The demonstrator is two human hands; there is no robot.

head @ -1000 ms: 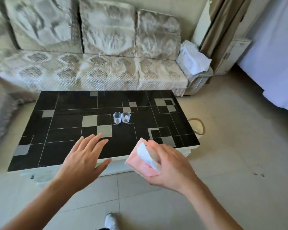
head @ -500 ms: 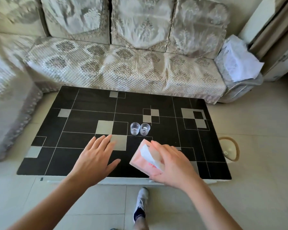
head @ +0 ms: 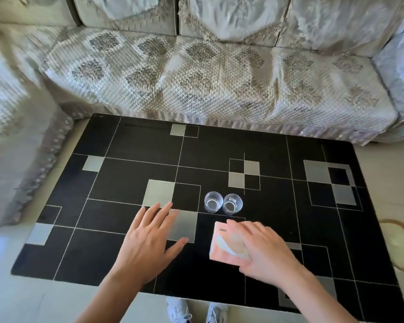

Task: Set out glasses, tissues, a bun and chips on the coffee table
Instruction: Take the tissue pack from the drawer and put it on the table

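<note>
We note the right hand [head: 264, 250] curled over a pink tissue pack [head: 224, 245], fingers along its top and far side, holding it low over the desk [head: 126, 145]; whether the pack already touches the surface we cannot tell. Left hand [head: 147, 241] holds nothing, fingers straight and spread, hovering or resting just left of the pack above a grey square.

Two glasses [head: 223, 202] stand upright side by side, touching or nearly so, just beyond the pack. Bun and chips are not in view, so we judge the task partly done.

Risks as we see them:
- The pack's far edge sits near the glasses; a forward slide on release could knock them over, and they look light and clear, easy to misjudge against the dark top
- The desk looks glossy, so a soft pack may skid if dropped rather than laid down
- Withdrawing the right hand upward past the glasses could clip a rim
- The left hand sweeping right could nudge the pack into the glasses
</note>
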